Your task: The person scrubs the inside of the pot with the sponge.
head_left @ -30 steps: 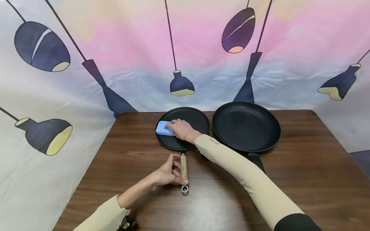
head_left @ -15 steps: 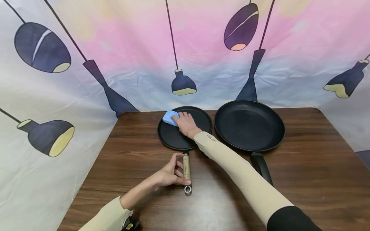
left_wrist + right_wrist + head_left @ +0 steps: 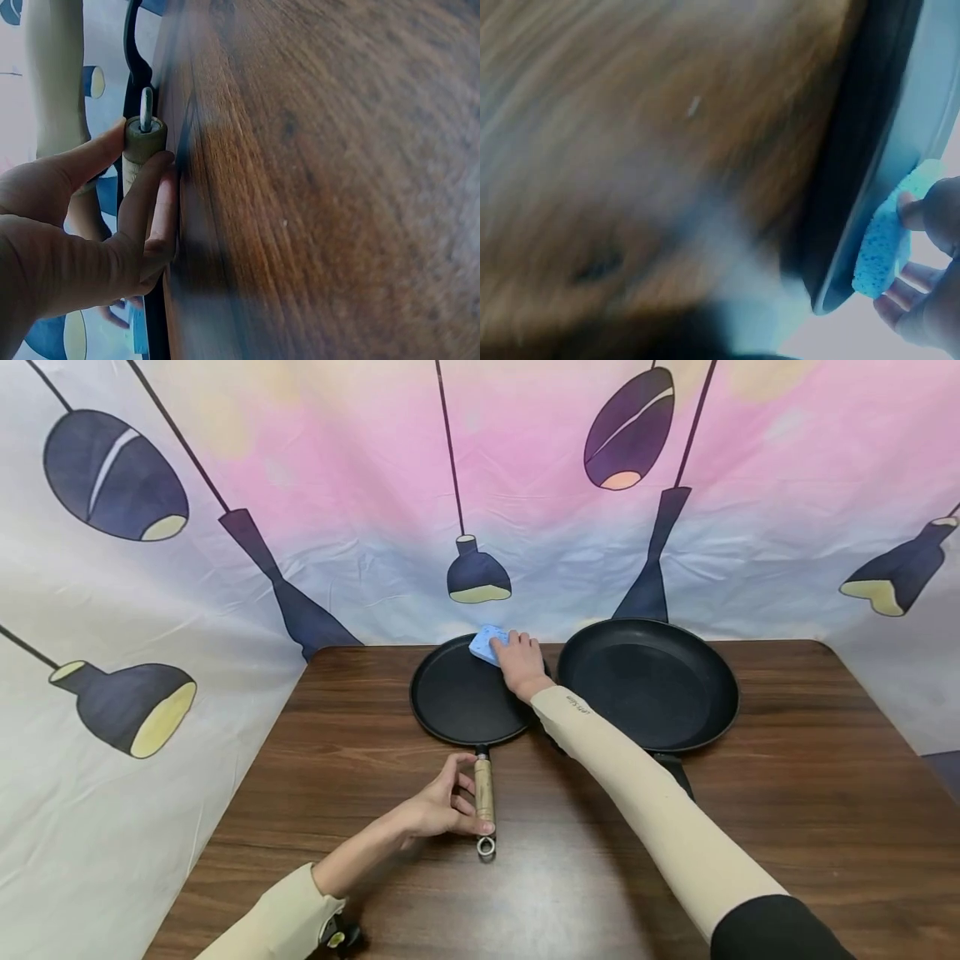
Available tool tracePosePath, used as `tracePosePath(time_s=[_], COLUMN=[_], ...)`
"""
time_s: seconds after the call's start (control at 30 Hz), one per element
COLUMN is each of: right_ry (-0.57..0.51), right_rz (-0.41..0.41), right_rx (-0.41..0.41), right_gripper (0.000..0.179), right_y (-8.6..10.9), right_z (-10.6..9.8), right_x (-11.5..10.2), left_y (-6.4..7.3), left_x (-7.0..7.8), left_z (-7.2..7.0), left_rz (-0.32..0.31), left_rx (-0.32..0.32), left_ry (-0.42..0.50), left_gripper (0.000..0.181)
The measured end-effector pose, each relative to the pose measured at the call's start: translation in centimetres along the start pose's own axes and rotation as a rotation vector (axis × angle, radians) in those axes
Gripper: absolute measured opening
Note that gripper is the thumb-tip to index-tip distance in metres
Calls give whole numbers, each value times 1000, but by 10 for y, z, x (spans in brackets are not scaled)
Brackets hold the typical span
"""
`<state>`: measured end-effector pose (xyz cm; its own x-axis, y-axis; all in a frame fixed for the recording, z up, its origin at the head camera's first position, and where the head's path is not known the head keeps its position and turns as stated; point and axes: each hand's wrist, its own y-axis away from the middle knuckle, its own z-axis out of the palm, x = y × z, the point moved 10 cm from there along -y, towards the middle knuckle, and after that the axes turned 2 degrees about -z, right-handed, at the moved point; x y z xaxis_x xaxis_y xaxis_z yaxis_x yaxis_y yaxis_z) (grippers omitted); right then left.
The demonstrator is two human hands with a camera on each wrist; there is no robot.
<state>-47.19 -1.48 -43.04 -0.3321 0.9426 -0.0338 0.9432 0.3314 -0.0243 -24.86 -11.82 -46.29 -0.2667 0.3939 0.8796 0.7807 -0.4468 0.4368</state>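
A flat black pan [image 3: 468,693] lies on the wooden table, its wood-covered handle [image 3: 484,789] pointing toward me. My left hand [image 3: 442,802] holds that handle between thumb and fingers, near the metal ring [image 3: 487,847] at its end. In the left wrist view the thumb and fingers [image 3: 142,202] sit on either side of the handle. My right hand [image 3: 522,662] grips a blue sponge [image 3: 487,644] at the far edge of the pan. The right wrist view shows the porous sponge [image 3: 889,240] pinched by thumb and fingers against the pan's surface.
To the right stands a larger, deeper black frying pan [image 3: 647,685], its dark handle [image 3: 677,774] partly behind my right sleeve. The brown wooden table [image 3: 337,760] reaches back to a cloth backdrop [image 3: 360,485] printed with hanging lamps.
My right hand has moved the sponge from the pan's left side across to its far edge, toward the right. The left hand keeps its hold on the handle.
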Motion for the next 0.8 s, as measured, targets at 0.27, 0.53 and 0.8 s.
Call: tracePosePath(time_s=[0.27, 0.53, 0.8], right_ry=[88, 31, -20], right_rz=[12, -60, -186], right_rx=[-93, -237, -302], right_gripper=[42, 56, 61], right_y=[10, 25, 49], right_z=[-11, -20, -23], right_x=[21, 24, 6], left_y=[-2, -3, -1], left_x=[0, 0, -3], left_z=[0, -1, 0], left_rz=[-10, -20, -28], left_rx=[0, -5, -3], left_ry=[5, -20, 6], left_gripper=[98, 98, 98])
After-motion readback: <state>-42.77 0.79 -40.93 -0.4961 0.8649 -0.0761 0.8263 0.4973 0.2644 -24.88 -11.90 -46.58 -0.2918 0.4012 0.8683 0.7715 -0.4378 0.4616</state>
